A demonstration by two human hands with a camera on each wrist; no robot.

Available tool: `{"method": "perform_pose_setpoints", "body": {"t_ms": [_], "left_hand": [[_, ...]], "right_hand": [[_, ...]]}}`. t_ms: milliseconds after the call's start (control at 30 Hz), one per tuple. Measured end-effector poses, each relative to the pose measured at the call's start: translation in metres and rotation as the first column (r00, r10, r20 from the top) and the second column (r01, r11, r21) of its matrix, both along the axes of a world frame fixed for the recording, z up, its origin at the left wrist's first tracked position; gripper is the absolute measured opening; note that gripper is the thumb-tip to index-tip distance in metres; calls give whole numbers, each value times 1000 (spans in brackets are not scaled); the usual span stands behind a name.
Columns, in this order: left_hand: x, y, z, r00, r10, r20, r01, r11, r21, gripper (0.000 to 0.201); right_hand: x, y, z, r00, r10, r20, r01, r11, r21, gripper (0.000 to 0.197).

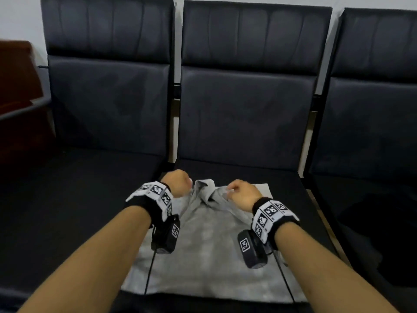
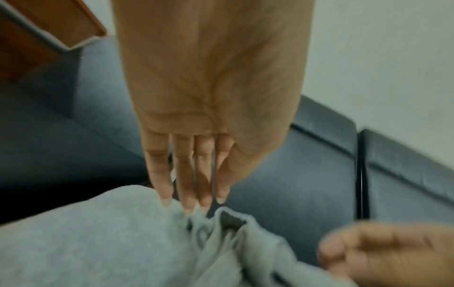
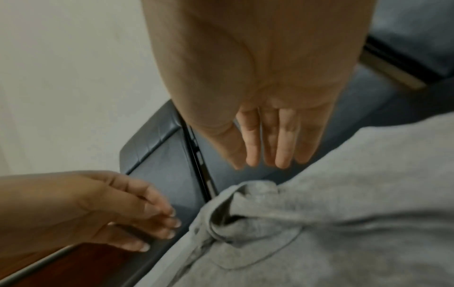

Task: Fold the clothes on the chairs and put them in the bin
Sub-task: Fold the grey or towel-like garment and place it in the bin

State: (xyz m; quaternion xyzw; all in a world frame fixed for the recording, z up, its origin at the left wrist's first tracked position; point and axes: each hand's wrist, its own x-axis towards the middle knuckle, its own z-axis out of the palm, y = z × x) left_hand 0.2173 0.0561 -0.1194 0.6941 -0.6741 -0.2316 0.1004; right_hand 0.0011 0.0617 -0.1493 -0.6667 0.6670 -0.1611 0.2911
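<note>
Both hands (image 1: 209, 188) hover loose-fingered over shirt (image 1: 209, 251), collar (image 1: 204, 188) pointing toward chair-back (image 1: 246, 114).

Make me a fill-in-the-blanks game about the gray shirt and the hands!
1. The gray shirt lies spread on the seat of the ____ of the three chairs.
2. The shirt's collar sits between the left hand and the ____ hand.
3. The seats and backs of the chairs are ____ in colour.
4. Each wrist wears a black ____ with black-and-white square markers.

Missing words: middle; right; black; band
</note>
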Motion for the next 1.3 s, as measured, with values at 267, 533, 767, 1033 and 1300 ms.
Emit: {"method": "perform_pose_setpoints", "body": {"t_ms": [267, 533, 767, 1033, 1300], "left_hand": [[-1, -66, -89, 956, -79, 283, 35, 987, 157, 89], [-48, -76, -61, 937, -78, 341, 28, 988, 150, 85], [-92, -82, -36, 979, -196, 52, 190, 976, 110, 72], [-83, -93, -51, 986, -62, -158, 56, 998, -43, 8], [-51, -90, -36, 990, 122, 78, -122, 992, 7, 29]], "right_hand": [[-40, -44, -47, 906, -26, -422, 162, 943, 291, 72], [-43, -59, -22, 931, -280, -236, 279, 960, -39, 68], [-8, -63, -21, 952, 64, -298, -40, 996, 85, 120], [-45, -71, -8, 957, -266, 115, 286, 929, -235, 33], [-61, -79, -14, 866, -499, 13, 498, 862, -93, 61]]}}
